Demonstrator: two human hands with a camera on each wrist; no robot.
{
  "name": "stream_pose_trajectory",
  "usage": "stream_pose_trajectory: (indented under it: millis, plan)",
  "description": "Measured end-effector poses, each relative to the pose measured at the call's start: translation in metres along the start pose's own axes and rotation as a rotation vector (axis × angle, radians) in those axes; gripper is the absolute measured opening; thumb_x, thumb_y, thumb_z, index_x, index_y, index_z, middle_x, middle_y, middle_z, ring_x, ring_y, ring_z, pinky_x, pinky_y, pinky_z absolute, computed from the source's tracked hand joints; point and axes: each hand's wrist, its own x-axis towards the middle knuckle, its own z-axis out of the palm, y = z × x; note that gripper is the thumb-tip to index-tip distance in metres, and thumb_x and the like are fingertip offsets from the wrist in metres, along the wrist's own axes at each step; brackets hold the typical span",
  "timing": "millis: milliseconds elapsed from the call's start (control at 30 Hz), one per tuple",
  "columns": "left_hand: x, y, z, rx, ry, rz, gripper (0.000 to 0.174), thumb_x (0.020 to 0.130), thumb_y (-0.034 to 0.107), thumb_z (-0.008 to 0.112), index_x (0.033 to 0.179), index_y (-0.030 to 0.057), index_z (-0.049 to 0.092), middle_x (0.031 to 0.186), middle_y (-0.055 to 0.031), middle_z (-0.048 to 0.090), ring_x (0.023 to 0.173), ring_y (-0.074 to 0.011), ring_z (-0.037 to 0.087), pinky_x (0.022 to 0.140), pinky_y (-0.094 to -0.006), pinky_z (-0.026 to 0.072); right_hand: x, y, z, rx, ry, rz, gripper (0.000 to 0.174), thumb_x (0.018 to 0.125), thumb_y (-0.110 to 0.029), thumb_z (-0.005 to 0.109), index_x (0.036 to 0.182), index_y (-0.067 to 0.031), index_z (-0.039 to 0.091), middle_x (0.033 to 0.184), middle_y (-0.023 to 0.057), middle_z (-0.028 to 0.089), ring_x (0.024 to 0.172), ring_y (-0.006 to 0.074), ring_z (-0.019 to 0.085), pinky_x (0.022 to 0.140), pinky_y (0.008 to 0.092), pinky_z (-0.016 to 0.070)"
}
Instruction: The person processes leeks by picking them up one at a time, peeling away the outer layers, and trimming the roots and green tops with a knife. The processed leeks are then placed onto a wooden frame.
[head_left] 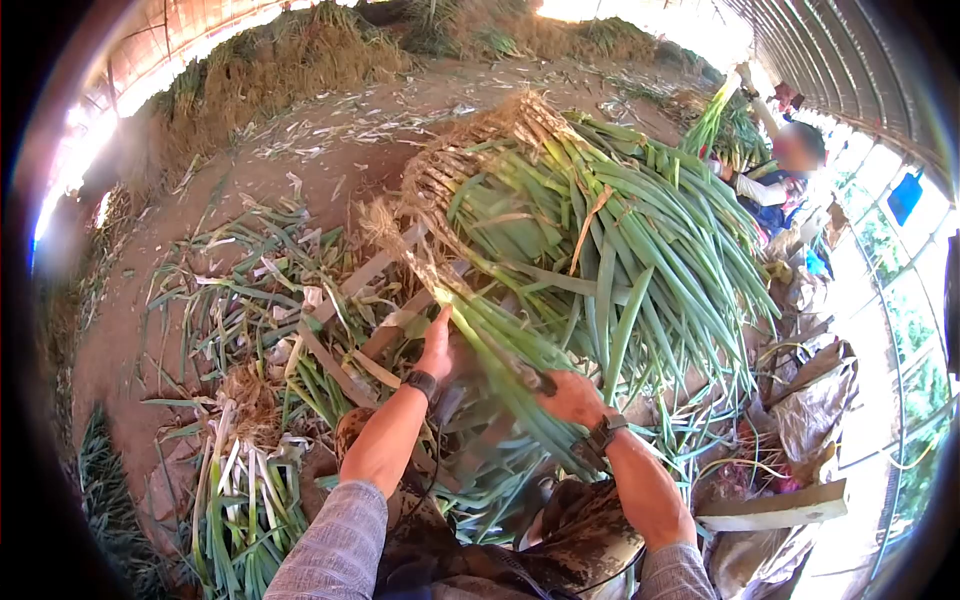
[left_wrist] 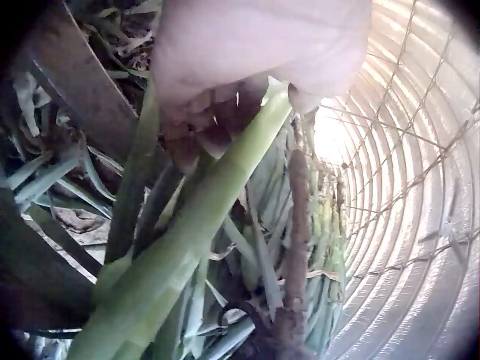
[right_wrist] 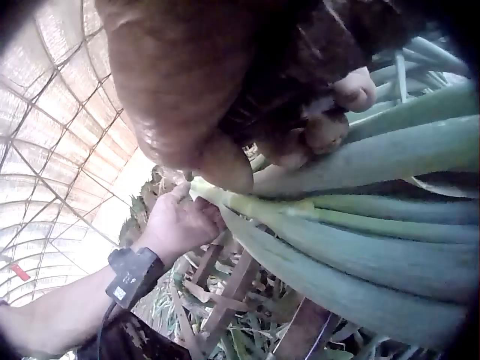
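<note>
My two hands hold a green onion point(head_left: 470, 315), its pale rooty end pointing up and to the left and its long leaves running down to the right. Near the pale part, my left hand point(head_left: 437, 350) grips the stalk; the left wrist view shows the green stalk point(left_wrist: 195, 217) running up to the thumb, with the fingers curled behind. Farther down, my right hand point(head_left: 575, 398) grips the leaves, its thumb point(right_wrist: 229, 163) pressed on the stalk in the right wrist view. A large pile of green onions point(head_left: 620, 230) lies just beyond, roots toward the far left.
Wooden slats point(head_left: 335, 365) stand left of the left hand among scattered leaf trimmings point(head_left: 250, 265). A smaller bunch of green onions point(head_left: 245, 490) lies at the lower left. Another person point(head_left: 775, 185) works at the far right. A wooden board point(head_left: 770, 507) lies at the right.
</note>
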Motion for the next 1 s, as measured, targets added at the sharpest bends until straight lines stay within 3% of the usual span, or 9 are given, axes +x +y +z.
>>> stream_pose_trajectory:
  millis: [67,233,367,467,600,700,733,867,1000]
  plan:
    - [-0.003,0.006,0.003,-0.074,-0.093,0.049,0.047,0.096,0.053,0.053,0.117,0.0111,0.059,0.102,-0.0063,0.063,0.094,-0.0225,0.059,0.086,-0.0393,0.0458,0.0,-0.009,-0.004,-0.014,0.009,0.022,0.039,0.08,-0.035,0.065,0.104,-0.005,0.066,0.091,0.0202,0.068,0.088,0.0379,0.065,0.079,0.0461,0.0513]
    - [0.0,0.015,0.001,-0.189,-0.16,0.2,0.052,0.099,0.056,0.043,0.124,0.0115,0.053,0.111,-0.0075,0.061,0.099,-0.0236,0.059,0.093,-0.0424,0.0458,0.011,-0.024,0.0,-0.039,0.046,-0.03,0.037,0.08,-0.035,0.065,0.104,-0.0067,0.066,0.087,0.0191,0.069,0.086,0.0389,0.065,0.079,0.0468,0.0517]
    - [-0.009,0.025,-0.001,-0.045,-0.27,0.109,0.054,0.1,0.057,0.037,0.129,0.0138,0.051,0.115,-0.0075,0.062,0.106,-0.0246,0.059,0.096,-0.0443,0.045,0.013,-0.045,-0.009,-0.04,0.155,-0.016,0.035,0.081,-0.036,0.065,0.101,-0.0078,0.066,0.087,0.0201,0.068,0.085,0.0401,0.065,0.078,0.0484,0.0513]
    - [-0.025,0.032,0.0,0.001,-0.285,0.178,0.047,0.102,0.05,0.04,0.131,0.0146,0.051,0.117,-0.0061,0.062,0.1,-0.0243,0.064,0.086,-0.0454,0.0539,0.016,-0.055,-0.011,-0.011,0.193,-0.067,0.036,0.081,-0.037,0.065,0.102,-0.0081,0.066,0.088,0.0203,0.068,0.086,0.0409,0.064,0.077,0.0496,0.0506]
    - [-0.029,0.035,0.001,0.002,-0.265,0.244,0.034,0.103,0.036,0.043,0.128,0.0136,0.05,0.116,-0.0058,0.061,0.098,-0.0235,0.064,0.082,-0.045,0.0558,0.021,-0.054,-0.012,-0.005,0.163,-0.06,0.041,0.08,-0.041,0.066,0.102,-0.0067,0.066,0.093,0.021,0.068,0.088,0.0408,0.064,0.079,0.0478,0.0509]
    - [-0.029,0.04,-0.004,0.039,-0.269,0.266,0.032,0.103,0.033,0.043,0.127,0.0127,0.049,0.115,-0.0066,0.061,0.098,-0.0231,0.064,0.081,-0.0443,0.0561,0.019,-0.055,-0.014,-0.025,0.137,-0.091,0.039,0.081,-0.04,0.067,0.098,-0.0059,0.066,0.092,0.0207,0.068,0.088,0.0409,0.064,0.079,0.0479,0.0509]
    - [-0.033,0.039,0.002,0.019,-0.207,0.292,0.031,0.1,0.028,0.048,0.126,0.0109,0.051,0.106,-0.0055,0.062,0.089,-0.0215,0.063,0.068,-0.0401,0.0563,0.017,-0.059,-0.015,0.003,0.158,-0.076,0.038,0.08,-0.039,0.067,0.098,-0.0062,0.066,0.091,0.021,0.068,0.087,0.0409,0.064,0.078,0.048,0.051]
    - [-0.038,0.039,0.008,0.142,-0.09,0.344,0.036,0.098,0.038,0.053,0.121,0.0099,0.055,0.098,-0.0035,0.063,0.079,-0.0168,0.063,0.065,-0.0353,0.055,0.019,-0.065,-0.019,0.006,0.2,-0.076,0.035,0.079,-0.037,0.066,0.101,-0.0088,0.068,0.091,0.0208,0.069,0.087,0.0403,0.066,0.077,0.0474,0.0521]
    - [-0.042,0.041,0.006,0.12,-0.132,0.354,0.036,0.097,0.04,0.056,0.115,0.0084,0.057,0.093,-0.0024,0.063,0.078,-0.0144,0.064,0.06,-0.0323,0.0551,0.021,-0.087,-0.027,-0.009,0.196,-0.063,0.036,0.079,-0.038,0.066,0.101,-0.009,0.068,0.091,0.0199,0.069,0.087,0.0401,0.066,0.076,0.0469,0.0527]
